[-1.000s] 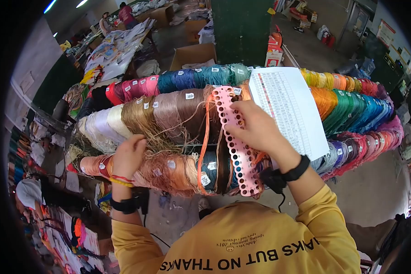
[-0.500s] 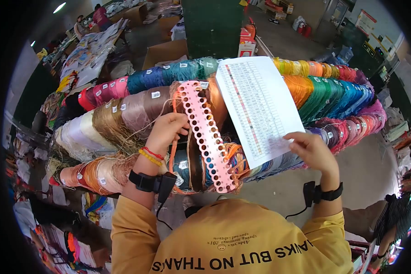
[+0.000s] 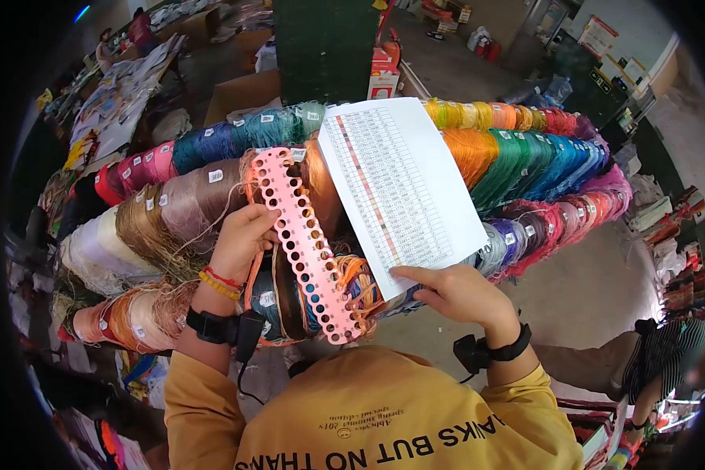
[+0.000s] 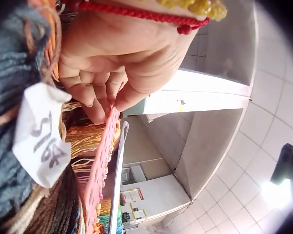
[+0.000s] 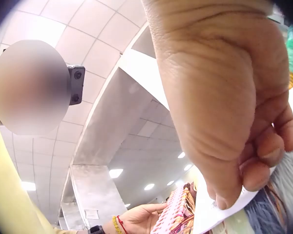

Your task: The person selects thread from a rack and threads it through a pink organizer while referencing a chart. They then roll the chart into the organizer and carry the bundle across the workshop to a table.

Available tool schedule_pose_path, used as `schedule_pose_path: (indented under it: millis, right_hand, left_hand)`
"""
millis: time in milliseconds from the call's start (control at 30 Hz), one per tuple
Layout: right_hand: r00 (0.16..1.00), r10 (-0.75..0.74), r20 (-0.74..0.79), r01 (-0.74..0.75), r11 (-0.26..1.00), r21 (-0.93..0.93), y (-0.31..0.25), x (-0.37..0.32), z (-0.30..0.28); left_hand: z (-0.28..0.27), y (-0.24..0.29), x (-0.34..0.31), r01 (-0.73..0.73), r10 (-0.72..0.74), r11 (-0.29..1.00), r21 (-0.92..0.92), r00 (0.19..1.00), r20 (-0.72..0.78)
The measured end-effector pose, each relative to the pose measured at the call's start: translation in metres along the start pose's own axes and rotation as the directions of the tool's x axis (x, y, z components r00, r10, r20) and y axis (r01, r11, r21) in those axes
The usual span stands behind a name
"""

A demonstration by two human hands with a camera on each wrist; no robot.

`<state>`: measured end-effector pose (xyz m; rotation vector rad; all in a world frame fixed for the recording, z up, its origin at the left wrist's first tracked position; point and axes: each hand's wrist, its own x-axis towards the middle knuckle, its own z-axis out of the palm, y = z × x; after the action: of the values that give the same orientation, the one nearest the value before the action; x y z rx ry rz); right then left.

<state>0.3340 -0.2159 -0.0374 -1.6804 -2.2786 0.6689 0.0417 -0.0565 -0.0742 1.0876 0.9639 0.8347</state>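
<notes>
In the head view my left hand pinches the left edge of a long pink card with two rows of holes. The left wrist view shows that hand with thumb and fingertips together at the card's edge. Orange and multicoloured threads hang at the card's lower right side. My right hand touches the lower left part of a printed sheet with its index finger extended; the right wrist view shows its other fingers bent. The sheet lies over the thread rolls, right of the card.
Rows of labelled thread rolls in many colours, such as green and brown, surround the card and sheet. Behind them stand a dark green pillar and a cardboard box. Two people are at the far left, near a cloth-covered table.
The right hand has left the pink card and moved to the sheet, its finger shifting to the printed column. The left hand has come to the card's left edge. The head view has shifted rightward.
</notes>
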Motion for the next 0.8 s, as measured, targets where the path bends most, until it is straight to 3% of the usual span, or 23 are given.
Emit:
schedule_pose_path:
  millis: [600,800]
  right_hand:
    - [0.99,0.101,-0.094,-0.107,0.992,-0.064,0.014,-0.009,-0.008]
    - [0.98,0.192,-0.044,-0.193,0.981,-0.028,0.013,-0.013,-0.014]
  left_hand:
    - [-0.002,-0.005,0.002,0.006,-0.005,0.999,-0.045,1.0,0.021]
    - [-0.001,-0.007,0.0,0.007,-0.006,0.998,-0.061,1.0,0.025]
